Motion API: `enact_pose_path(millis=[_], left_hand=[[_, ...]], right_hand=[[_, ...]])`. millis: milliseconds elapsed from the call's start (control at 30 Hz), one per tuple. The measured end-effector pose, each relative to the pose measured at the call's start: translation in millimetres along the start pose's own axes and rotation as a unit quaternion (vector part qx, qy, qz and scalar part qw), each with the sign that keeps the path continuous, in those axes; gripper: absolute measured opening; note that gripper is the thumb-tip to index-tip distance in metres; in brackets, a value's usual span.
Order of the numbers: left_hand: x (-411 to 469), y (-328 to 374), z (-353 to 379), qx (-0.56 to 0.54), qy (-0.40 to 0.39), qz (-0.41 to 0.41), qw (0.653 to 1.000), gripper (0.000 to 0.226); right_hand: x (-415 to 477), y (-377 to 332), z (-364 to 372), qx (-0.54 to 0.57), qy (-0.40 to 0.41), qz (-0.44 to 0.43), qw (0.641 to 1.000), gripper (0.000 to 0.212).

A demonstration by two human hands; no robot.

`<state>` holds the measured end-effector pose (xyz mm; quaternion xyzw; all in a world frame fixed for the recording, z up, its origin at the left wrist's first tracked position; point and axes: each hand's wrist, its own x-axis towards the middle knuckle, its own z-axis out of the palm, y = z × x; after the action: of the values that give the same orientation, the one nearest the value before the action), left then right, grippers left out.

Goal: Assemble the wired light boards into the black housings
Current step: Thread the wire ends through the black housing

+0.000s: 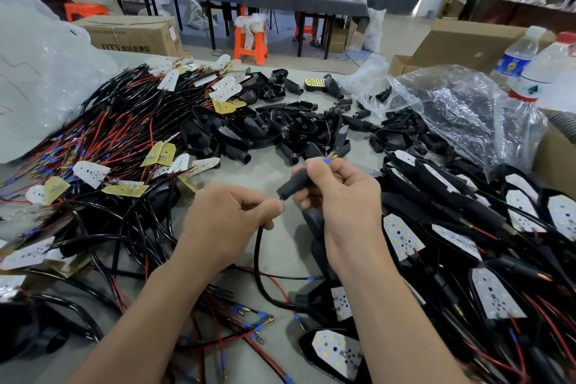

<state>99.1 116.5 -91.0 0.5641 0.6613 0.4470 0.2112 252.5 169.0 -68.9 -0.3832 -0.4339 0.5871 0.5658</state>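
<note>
Above table (268, 170), left hand (227, 221) pinching black cable (258, 248), right hand (346, 196) clamped round housing (294, 182)

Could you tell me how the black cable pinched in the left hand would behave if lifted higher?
Likely floppy: the black cable sags in a curve below the left hand. Probably light, since a fingertip pinch holds it.

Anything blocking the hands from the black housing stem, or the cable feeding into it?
Nothing visible does. The right hand grips the black housing stem, the left hand pinches the black cable right at the stem's lower opening, and the blue-sleeved terminals stick out past its upper end.
</note>
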Motion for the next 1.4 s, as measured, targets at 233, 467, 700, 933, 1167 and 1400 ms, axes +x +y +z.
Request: enact_pose_path(millis=[233, 467, 700, 933, 1167, 1400], left_hand=[[5, 6, -3, -0.113, -0.019, -0.036, 0.993, 0.025], [2, 9, -4, -0.122, 0.003, -0.027, 0.992, 0.019], [1, 11, -13, -0.161, -0.184, -0.126, 0.961, 0.02], [2, 13, -13, -0.085, -0.115, -0.093, 0.985, 0.031], [0, 14, -10, -0.027, -0.057, -0.064, 0.996, 0.032], [-5, 10, -6, -0.022, 0.041, -0.033, 0.998, 0.028]], right_hand=[[2, -4, -4, 0.047, 0.051, -0.025, 0.997, 0.017], [0, -1, 1, -0.022, -0.033, -0.031, 0.999, 0.019], [2, -9, -2, 0.062, 0.075, -0.04, 0.994, 0.019], [1, -12, -4, 0.012, 0.047, -0.019, 0.999, 0.017], [4, -7, -5, -0.052, 0.028, -0.061, 0.996, 0.028], [8, -2, -10, -0.195, 0.058, -0.173, 0.964, 0.02]])
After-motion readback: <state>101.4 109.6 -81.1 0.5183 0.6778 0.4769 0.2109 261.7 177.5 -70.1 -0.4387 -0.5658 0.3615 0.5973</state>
